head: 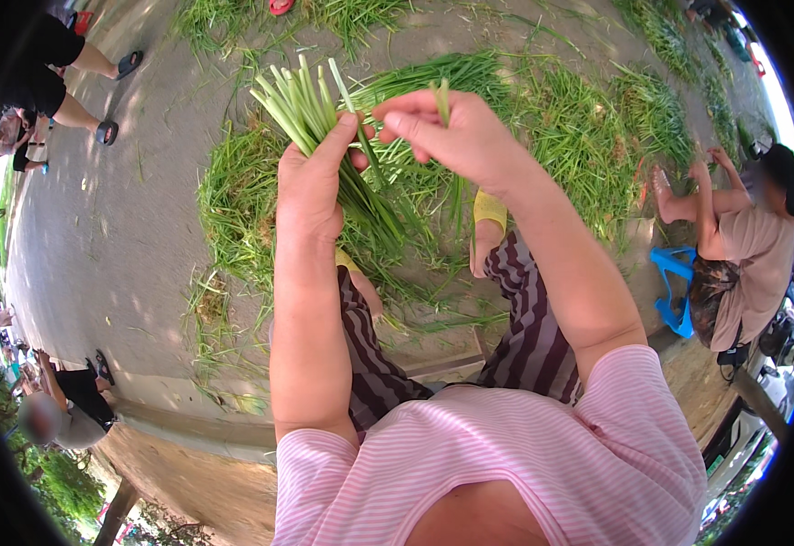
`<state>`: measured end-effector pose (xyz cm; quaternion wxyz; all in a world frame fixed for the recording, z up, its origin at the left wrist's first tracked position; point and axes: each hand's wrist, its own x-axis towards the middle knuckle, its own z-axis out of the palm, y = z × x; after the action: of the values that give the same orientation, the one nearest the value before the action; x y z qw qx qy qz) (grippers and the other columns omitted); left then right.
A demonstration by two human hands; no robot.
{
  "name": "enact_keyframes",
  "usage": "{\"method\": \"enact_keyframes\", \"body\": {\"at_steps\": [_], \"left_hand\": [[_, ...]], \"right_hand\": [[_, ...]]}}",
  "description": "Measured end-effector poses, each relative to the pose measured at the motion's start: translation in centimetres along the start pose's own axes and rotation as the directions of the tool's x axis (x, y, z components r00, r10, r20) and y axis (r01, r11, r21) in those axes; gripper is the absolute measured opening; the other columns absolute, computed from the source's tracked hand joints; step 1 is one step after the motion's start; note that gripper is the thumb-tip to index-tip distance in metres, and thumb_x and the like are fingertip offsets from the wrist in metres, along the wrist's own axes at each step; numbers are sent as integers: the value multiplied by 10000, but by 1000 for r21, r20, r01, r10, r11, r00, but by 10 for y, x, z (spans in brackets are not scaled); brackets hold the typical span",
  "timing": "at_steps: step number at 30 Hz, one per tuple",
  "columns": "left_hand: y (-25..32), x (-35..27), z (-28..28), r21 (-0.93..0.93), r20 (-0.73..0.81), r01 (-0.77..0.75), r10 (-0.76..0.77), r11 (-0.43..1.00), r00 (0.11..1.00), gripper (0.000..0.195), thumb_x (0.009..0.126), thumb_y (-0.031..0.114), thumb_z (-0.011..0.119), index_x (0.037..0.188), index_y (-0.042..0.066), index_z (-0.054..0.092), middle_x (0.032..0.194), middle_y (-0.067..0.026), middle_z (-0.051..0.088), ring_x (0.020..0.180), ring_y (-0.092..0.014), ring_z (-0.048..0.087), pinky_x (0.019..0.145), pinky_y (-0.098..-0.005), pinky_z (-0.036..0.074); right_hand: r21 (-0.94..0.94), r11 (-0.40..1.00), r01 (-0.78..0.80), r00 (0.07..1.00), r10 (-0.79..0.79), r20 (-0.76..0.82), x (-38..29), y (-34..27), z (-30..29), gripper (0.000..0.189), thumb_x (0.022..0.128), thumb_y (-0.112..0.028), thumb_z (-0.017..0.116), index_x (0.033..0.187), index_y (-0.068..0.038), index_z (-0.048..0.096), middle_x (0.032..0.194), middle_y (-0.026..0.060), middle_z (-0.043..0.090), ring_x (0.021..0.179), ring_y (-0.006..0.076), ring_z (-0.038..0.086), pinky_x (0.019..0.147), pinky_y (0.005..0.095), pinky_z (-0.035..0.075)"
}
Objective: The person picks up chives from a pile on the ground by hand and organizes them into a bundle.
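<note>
My left hand (310, 188) is closed around a bundle of long green stalks (301, 102), which look like garlic chives. Their pale cut ends point up and away from me, and the dark green leaves hang below the fist. One stalk (342, 85) stands apart at the bundle's right side, near the left fingertips. Just to the right, my right hand (455, 133) has its fingers curled, with a short pale stalk end (443, 102) sticking up out of them. Thin leaves (457, 205) hang beneath that hand. Thumb and forefinger reach towards the bundle without clearly touching it.
Loose greens (233, 211) lie heaped on the pavement around my yellow footwear (490, 208). A denser bunch of leaves (451, 75) lies beyond my hands. To the right, a person (752, 239) sits by a blue plastic stool (673, 290). Other people (76, 409) are at the left.
</note>
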<state>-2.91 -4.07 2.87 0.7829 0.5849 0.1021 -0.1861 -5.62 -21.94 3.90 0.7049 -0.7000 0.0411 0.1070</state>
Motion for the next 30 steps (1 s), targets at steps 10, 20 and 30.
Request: {"method": "enact_keyframes", "body": {"at_steps": [10,20,30], "left_hand": [[18,1,-11,-112,88,49,-39,993,995,199,912,170,631,1030,12,658,907,-57,692,671,-91,542,619,-251,478],[16,6,-15,-75,58,-2,6,997,998,194,899,191,672,1007,30,658,886,-45,676,669,-97,553,604,-249,454],[15,16,-32,157,-77,-73,86,985,993,164,863,151,717,962,31,667,796,-24,663,634,-94,546,600,-242,436]], "right_hand": [[-51,994,-101,981,108,161,5,6,-9,354,919,-350,645,1071,-33,682,911,10,688,646,44,498,610,207,428],[-40,984,-171,953,176,249,16,9,12,377,828,-292,767,1018,16,664,774,-10,623,624,64,508,562,219,421],[-176,967,-182,950,219,222,18,8,14,295,866,-328,714,929,-39,720,766,-9,662,578,64,499,544,229,410]]}}
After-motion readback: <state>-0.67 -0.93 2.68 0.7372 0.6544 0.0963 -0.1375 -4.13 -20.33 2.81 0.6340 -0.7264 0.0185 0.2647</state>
